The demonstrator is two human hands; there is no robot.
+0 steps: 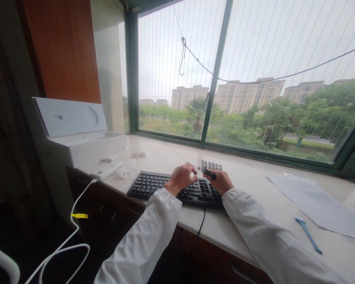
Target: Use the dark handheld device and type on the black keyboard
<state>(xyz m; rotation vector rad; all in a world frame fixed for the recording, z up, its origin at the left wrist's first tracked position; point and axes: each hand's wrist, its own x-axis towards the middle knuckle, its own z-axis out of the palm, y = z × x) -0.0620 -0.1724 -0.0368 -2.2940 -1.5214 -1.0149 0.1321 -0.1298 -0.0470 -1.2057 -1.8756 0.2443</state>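
A black keyboard (154, 184) lies on the pale stone sill (248, 185) under the window. My left hand (182, 176) hovers over its middle with the fingertips pinched together on something too small to make out. My right hand (221, 180) rests at the keyboard's right end, closed on a small black tool (209, 173). Loose black keycaps (211, 165) sit in rows on the sill just behind the hands. Both sleeves are white.
An open white box (77, 138) stands at the left end of the sill, with a white charger (106, 170) and cable (77, 213) beside it. Paper sheets (319, 205) and a blue plastic tool (309, 235) lie to the right. The keyboard's cable (201, 223) hangs over the edge.
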